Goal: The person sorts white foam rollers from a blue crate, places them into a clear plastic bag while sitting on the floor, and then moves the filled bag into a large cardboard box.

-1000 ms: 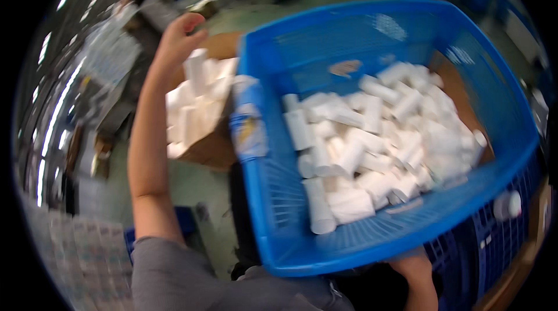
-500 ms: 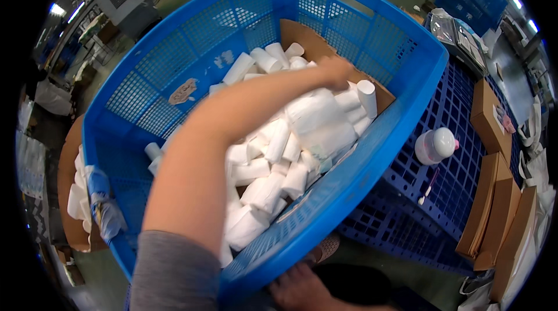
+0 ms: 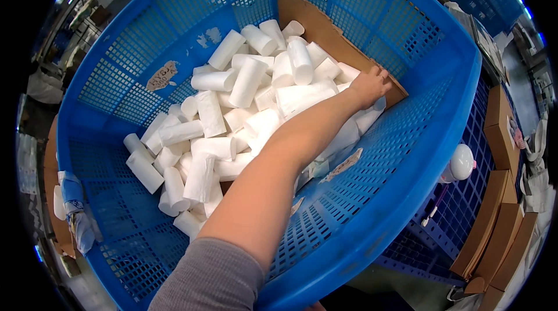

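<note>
My left hand point(image 3: 372, 87) reaches across a large blue plastic basket point(image 3: 401, 206) to its far right side. Its fingers curl down beside the edge of a brown cardboard sheet point(image 3: 325, 29), over the white rolls there; what they hold, if anything, is hidden. Many white tissue-like rolls point(image 3: 212, 113) lie jumbled in the basket, some upright and some on their sides. Beneath my forearm a pale plastic wrapping point(image 3: 343, 139) partly shows. Of my right hand point(image 3: 317, 307) only a sliver shows under the basket's near rim, its fingers out of sight.
Right of the basket stands a dark blue plastic grid stand point(image 3: 459, 206) with a white and pink bottle point(image 3: 461, 163) on it. Brown cardboard boxes point(image 3: 503, 131) line its far side. A cloth or plastic bundle point(image 3: 78, 209) is tied at the basket's left rim.
My left hand has moved right and nearer to the cardboard's right end. The view has shifted closer over the basket, showing more rolls at left. My right hand has mostly left the picture.
</note>
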A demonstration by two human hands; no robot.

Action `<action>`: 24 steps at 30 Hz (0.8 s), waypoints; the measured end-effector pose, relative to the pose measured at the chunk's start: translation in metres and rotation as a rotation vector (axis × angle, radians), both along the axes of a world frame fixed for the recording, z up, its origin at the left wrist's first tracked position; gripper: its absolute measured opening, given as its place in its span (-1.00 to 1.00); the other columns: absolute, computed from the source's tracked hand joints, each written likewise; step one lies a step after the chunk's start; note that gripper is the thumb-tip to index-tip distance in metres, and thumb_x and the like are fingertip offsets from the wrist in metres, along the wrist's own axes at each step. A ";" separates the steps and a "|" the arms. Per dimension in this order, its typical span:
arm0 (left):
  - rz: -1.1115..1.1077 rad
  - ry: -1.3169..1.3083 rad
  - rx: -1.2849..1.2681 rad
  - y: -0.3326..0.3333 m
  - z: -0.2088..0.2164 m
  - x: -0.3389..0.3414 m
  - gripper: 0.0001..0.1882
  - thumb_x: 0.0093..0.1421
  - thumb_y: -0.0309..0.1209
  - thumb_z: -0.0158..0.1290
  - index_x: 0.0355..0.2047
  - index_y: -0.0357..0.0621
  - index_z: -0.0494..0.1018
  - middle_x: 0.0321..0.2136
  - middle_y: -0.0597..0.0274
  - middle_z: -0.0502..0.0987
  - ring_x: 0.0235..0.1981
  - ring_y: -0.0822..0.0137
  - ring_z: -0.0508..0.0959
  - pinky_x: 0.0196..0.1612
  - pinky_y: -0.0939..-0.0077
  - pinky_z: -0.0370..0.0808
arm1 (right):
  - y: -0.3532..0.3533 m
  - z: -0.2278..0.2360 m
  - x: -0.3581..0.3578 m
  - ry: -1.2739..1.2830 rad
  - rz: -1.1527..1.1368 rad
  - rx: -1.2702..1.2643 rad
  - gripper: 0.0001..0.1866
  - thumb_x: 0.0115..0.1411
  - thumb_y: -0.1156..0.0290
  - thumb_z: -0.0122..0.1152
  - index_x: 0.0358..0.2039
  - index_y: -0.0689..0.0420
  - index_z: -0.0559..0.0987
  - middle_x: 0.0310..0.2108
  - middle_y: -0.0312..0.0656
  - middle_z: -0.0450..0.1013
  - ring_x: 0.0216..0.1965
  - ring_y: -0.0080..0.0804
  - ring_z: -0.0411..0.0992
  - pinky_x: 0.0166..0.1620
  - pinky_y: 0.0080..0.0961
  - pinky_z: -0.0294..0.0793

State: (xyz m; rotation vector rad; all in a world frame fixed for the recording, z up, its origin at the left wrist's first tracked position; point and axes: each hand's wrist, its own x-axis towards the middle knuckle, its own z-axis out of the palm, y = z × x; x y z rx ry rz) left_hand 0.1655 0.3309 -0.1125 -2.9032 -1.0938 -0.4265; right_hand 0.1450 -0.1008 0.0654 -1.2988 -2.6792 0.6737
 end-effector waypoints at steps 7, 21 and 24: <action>0.296 -0.808 -0.976 0.016 0.055 -0.064 -0.47 0.07 -0.08 0.11 -0.10 -0.25 0.44 -0.10 0.07 0.47 -0.14 0.21 0.50 -0.21 0.38 0.52 | 0.000 0.006 -0.006 -0.015 -0.041 -0.062 -0.72 0.04 0.32 0.04 -0.23 0.08 0.55 -0.24 -0.11 0.40 -0.13 -0.16 0.35 -0.03 -0.24 0.31; 0.666 -0.418 -0.271 0.011 0.035 -0.135 -0.33 -0.25 -0.14 0.29 -0.12 -0.24 0.43 -0.04 -0.05 0.40 0.11 -0.05 0.28 0.17 -0.20 0.04 | -0.021 -0.013 -0.018 -0.068 0.154 -0.068 -0.69 0.03 0.29 0.05 -0.22 0.04 0.59 -0.20 -0.15 0.43 -0.08 -0.14 0.34 0.10 -0.16 0.25; 0.920 -0.336 -0.242 0.000 0.018 -0.122 -0.27 -0.22 -0.04 0.25 -0.01 -0.08 0.41 0.14 -0.06 0.21 0.16 -0.05 0.20 0.17 -0.19 0.04 | -0.027 -0.017 -0.020 -0.078 0.159 -0.098 -0.71 0.03 0.28 0.05 -0.25 0.02 0.60 -0.19 -0.19 0.44 -0.06 -0.20 0.35 0.10 -0.17 0.24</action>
